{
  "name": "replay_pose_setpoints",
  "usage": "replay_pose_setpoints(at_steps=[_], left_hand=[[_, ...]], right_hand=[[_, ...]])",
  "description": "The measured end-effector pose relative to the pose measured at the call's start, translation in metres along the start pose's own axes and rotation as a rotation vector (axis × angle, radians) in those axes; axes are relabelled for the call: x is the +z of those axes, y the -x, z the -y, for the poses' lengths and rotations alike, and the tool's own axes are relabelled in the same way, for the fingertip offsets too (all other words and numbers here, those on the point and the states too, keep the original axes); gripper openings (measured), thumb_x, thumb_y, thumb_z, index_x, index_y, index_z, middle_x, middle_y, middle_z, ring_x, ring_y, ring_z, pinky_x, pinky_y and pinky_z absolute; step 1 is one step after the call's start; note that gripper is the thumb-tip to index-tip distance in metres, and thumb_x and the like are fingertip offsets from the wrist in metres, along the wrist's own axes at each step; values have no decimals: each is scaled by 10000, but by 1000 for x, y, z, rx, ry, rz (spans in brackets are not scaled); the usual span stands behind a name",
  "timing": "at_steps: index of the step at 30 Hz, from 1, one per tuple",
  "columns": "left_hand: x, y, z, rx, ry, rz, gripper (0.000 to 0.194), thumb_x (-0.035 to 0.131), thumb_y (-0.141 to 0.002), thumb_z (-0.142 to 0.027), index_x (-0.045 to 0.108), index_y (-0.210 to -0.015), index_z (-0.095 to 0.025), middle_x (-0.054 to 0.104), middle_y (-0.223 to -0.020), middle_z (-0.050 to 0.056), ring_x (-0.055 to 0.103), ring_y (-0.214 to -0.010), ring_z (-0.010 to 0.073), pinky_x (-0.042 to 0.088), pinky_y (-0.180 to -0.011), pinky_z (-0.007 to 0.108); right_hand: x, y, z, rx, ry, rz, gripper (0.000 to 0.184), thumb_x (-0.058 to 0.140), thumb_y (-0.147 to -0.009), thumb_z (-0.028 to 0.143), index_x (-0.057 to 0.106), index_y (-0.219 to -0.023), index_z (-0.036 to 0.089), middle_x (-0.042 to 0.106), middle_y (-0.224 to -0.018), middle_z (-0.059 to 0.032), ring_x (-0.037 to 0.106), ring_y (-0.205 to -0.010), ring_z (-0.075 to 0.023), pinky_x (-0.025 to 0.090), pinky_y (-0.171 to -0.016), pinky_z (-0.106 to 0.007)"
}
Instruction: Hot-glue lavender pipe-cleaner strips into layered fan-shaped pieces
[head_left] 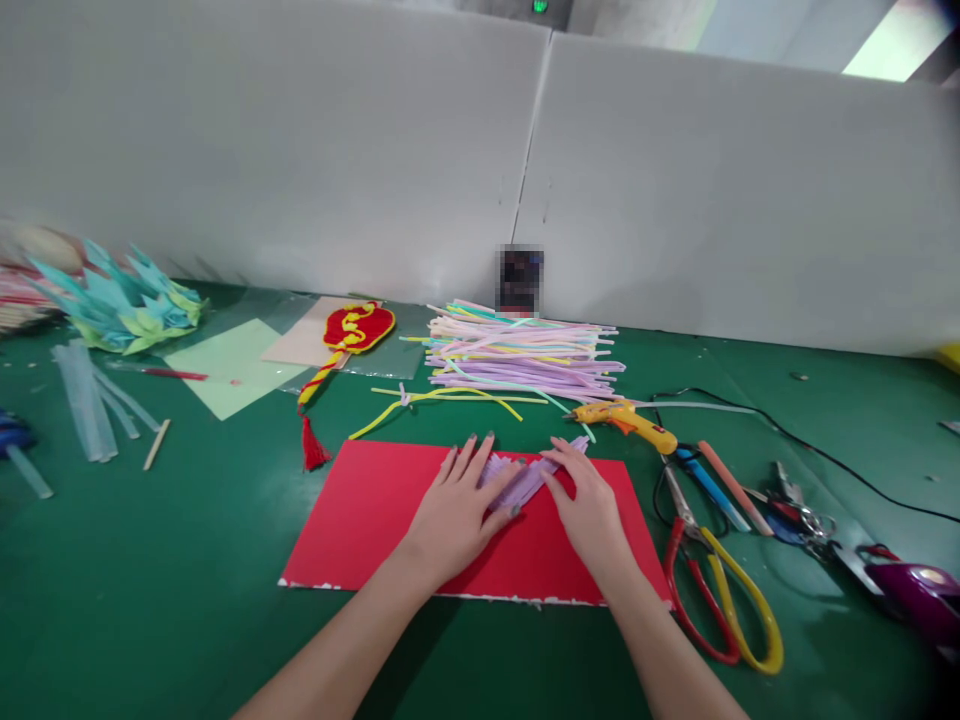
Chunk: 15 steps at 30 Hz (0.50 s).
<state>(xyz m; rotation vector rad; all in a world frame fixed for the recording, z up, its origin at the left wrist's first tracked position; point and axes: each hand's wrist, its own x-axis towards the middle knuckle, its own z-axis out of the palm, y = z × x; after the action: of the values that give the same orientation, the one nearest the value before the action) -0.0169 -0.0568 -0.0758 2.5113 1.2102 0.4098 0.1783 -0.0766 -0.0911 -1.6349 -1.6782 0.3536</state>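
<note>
A lilac fuzzy piece [519, 488], which looks made of pipe cleaners, lies slantwise on a red board [360, 515] with worn white edges. My left hand [459, 505] lies flat over its left end, fingers spread, thumb and forefinger at its near side. At the upper right end, the bent fingers and thumb of my right hand [586, 495] close on the piece, and its tip sticks out past them. Parts of it are hidden under both hands. Just behind the board are yellow pipe cleaners [442, 394] and a pile of pastel pipe cleaners [521, 350].
Right of the board lie a glue gun [626, 420] with a black cord, red-and-yellow-handled scissors [712, 580] and a purple-handled tool [911, 590]. At left are a red tasselled ornament [358, 328], glue sticks [84, 400], pale green paper [238, 365] and a teal spiky craft [131, 300]. A grey partition [300, 150] stands behind.
</note>
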Motion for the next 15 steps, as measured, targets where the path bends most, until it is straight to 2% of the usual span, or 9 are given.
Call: replay_pose_setpoints(at_steps=[3, 9, 12, 15], left_hand=[[-1, 0, -1, 19, -18, 17, 454, 349, -891, -480, 305, -1340, -428, 149, -1498, 24, 129, -1353, 319, 198, -1053, 531], [-4, -1, -2, 31, -67, 44, 442, 313, -896, -495, 321, -1333, -426, 191, -1487, 41, 158, -1346, 319, 210, -1048, 529], [-5, -1, -4, 27, -100, 46, 432, 299, -903, -490, 339, -1327, -419, 198, -1484, 47, 161, -1347, 310, 214, -1047, 524], [-5, -1, -4, 32, -126, 44, 427, 295, -907, -480, 355, -1323, -404, 211, -1480, 53, 161, -1349, 301, 218, -1046, 521]], right_hand=[[3, 0, -4, 8, 19, 9, 223, 459, -860, 309, 629, -966, 210, 578, -1209, -102, 497, -1157, -257, 419, -943, -458], [1, 1, 1, -26, 28, -32, 239, 449, -861, 315, 639, -958, 208, 576, -1202, -104, 537, -1103, -248, 443, -911, -430], [-16, -7, 3, -46, 65, -167, 230, 447, -861, 303, 644, -917, 201, 617, -1120, -93, 571, -1030, -216, 436, -914, -391], [-45, -26, -9, -62, 175, -345, 226, 452, -855, 306, 627, -933, 188, 643, -1025, -93, 567, -997, -210, 417, -915, -381]])
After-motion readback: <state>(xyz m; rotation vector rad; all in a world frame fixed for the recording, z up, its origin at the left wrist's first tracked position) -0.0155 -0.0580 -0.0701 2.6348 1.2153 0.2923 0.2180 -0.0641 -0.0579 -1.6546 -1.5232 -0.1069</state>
